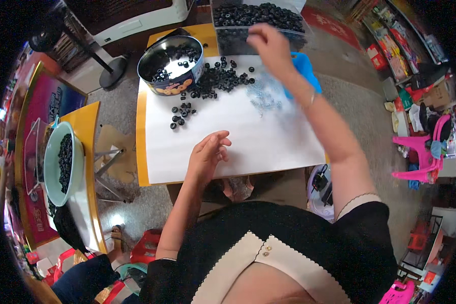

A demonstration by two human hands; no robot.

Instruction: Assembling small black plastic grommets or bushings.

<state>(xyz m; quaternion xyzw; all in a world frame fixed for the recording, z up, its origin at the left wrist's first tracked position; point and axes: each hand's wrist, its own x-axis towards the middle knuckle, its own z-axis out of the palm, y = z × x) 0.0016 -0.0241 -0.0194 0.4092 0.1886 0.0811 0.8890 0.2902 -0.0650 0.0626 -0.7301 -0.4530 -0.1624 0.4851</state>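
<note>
My left hand [209, 153] is held over the near edge of the white-covered table [228, 159]. Its fingers curl in towards the thumb, and anything between them is too small to make out. Reaching far forward, my right hand [270, 45] is above the front rim of a clear plastic bin [238, 39] full of small black ring-like parts [258, 15]. Its fingers are bent, with a gap showing between them and no part visible in them. Loose black parts [223, 80] lie in a pile on the table, and a smaller group [181, 116] sits nearer me.
A round blue tin [172, 87] with black parts inside stands at the back left. Small clear bluish pieces [263, 96] lie beside a blue tray [305, 71]. On a side table at left is a pale green basin [78, 164] of black parts. A pink stool [415, 147] stands at right.
</note>
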